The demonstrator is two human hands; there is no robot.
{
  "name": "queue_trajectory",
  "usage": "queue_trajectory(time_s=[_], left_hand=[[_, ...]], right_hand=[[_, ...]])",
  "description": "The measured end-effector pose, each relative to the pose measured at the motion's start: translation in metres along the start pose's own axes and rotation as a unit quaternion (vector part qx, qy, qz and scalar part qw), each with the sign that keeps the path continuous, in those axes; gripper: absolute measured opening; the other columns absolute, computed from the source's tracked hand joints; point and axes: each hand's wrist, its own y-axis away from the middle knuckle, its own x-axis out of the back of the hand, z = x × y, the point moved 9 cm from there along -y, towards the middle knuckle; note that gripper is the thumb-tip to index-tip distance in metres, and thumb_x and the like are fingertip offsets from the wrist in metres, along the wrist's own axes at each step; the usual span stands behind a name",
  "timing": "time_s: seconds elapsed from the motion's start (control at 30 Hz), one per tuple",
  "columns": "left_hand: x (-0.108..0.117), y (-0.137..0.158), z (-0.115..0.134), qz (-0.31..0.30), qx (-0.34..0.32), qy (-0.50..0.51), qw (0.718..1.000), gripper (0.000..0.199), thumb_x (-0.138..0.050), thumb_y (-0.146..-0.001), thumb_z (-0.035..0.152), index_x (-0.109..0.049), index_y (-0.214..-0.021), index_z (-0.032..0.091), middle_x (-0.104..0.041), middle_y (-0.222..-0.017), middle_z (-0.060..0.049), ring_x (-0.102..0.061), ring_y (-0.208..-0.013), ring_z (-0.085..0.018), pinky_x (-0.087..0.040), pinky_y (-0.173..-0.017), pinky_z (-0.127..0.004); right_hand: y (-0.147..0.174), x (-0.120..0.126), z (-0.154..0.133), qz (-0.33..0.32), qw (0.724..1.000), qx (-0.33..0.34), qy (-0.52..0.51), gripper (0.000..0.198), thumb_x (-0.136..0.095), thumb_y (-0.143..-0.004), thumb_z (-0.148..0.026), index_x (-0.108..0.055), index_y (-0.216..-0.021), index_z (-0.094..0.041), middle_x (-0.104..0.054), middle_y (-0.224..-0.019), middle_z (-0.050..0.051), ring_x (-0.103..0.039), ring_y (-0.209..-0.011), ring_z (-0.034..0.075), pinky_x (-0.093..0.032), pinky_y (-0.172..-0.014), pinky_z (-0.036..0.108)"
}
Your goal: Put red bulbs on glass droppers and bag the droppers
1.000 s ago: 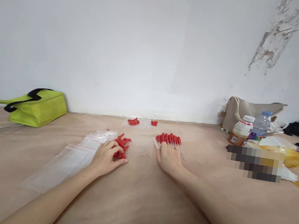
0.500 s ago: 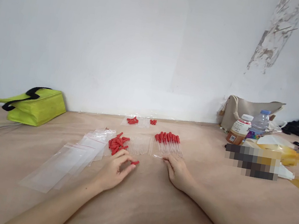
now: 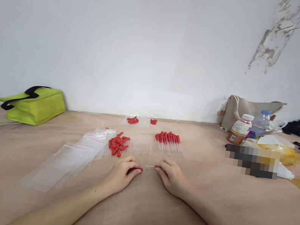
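Note:
My left hand pinches a red rubber dropper bulb, its tip poking out toward the right. Opposite it, my right hand is closed on a thin clear dropper tube, whose end points left at the bulb. A small gap separates the two. Behind my left hand lies a pile of loose red bulbs. Clear tubes lie side by side just right of that pile. Droppers with red bulbs fitted form a row behind my right hand.
Flat clear zip bags overlap on the left, near a lime-green bag. By the wall lies a packet of red bulbs and tubes. Two bottles and a grey bag stand at the right on the brown-papered table.
Both hands have come nearer each other and toward me. The tube has moved left and forward, clear of the finished row, and the bulb is now gripped deeper in my left fingers.

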Motion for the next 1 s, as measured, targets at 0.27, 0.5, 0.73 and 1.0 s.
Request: queue_trajectory(time_s=[0.27, 0.5, 0.73, 1.0], left_hand=[[0.0, 0.003, 0.0, 0.001, 0.025, 0.081, 0.996, 0.014, -0.042, -0.087, 0.025, -0.055, -0.088, 0.02, -0.061, -0.082, -0.001, -0.055, -0.076, -0.016, -0.043, -0.069, -0.027], [-0.001, 0.003, 0.008, -0.01, -0.01, 0.111, 0.994, 0.015, -0.045, -0.086, 0.024, -0.057, -0.093, 0.02, -0.062, -0.088, -0.001, -0.056, -0.082, -0.015, -0.043, -0.074, -0.025], [-0.002, 0.005, 0.012, -0.014, -0.026, 0.099, 0.995, 0.015, -0.048, -0.085, 0.025, -0.061, -0.087, 0.019, -0.063, -0.083, -0.001, -0.057, -0.078, -0.014, -0.043, -0.071, -0.023], [-0.004, 0.005, 0.017, -0.034, -0.032, 0.061, 0.997, 0.018, -0.046, -0.085, 0.024, -0.063, -0.082, 0.018, -0.063, -0.077, -0.001, -0.057, -0.073, -0.014, -0.043, -0.066, -0.023]], right_hand=[[0.0, 0.0, -0.007, 0.001, 1.0, 0.016, 0.02, 0.022, -0.036, -0.088, -0.023, -0.058, -0.092, -0.019, -0.06, -0.085, 0.005, -0.053, -0.081, 0.014, -0.035, -0.072, 0.029], [0.0, -0.003, -0.006, -0.014, 1.0, 0.016, -0.014, 0.024, -0.036, -0.088, -0.024, -0.059, -0.095, -0.022, -0.061, -0.085, 0.004, -0.054, -0.076, 0.014, -0.032, -0.073, 0.029], [-0.001, -0.002, -0.009, -0.038, 0.999, 0.018, -0.003, 0.024, -0.038, -0.087, -0.022, -0.061, -0.092, -0.023, -0.062, -0.079, 0.001, -0.052, -0.068, 0.011, -0.028, -0.071, 0.029], [0.0, -0.006, -0.015, -0.038, 0.994, 0.045, 0.088, 0.022, -0.041, -0.084, -0.019, -0.06, -0.074, -0.018, -0.06, -0.07, 0.001, -0.044, -0.059, 0.009, -0.02, -0.067, 0.029]])
